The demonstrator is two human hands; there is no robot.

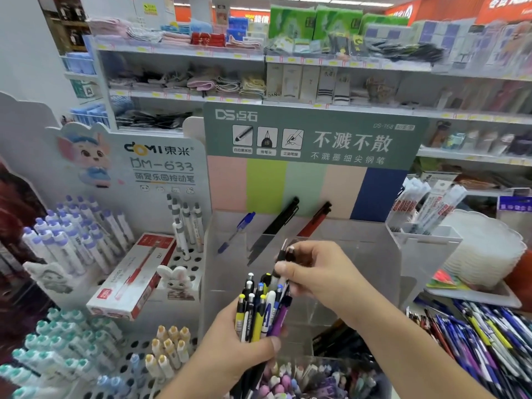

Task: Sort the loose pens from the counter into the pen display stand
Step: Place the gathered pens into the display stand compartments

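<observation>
Three pens already lean in the clear pen display stand (302, 254) at mid-frame: a blue pen (236, 232), a black pen (276, 223) and a red pen (314, 219). Low in the centre, the left hand (230, 345) grips a bundle of mixed pens (260, 306), fingers wrapped round it. Just above, the right hand (313, 272) pinches one dark pen (283, 260) between thumb and fingertips. More loose pens (478, 341) lie heaped at lower right.

This is a shop. Long shelves (316, 63) hold packs with yellow price tags (239, 55), and pen stands (313, 133) with picture signs are full of pens.
</observation>
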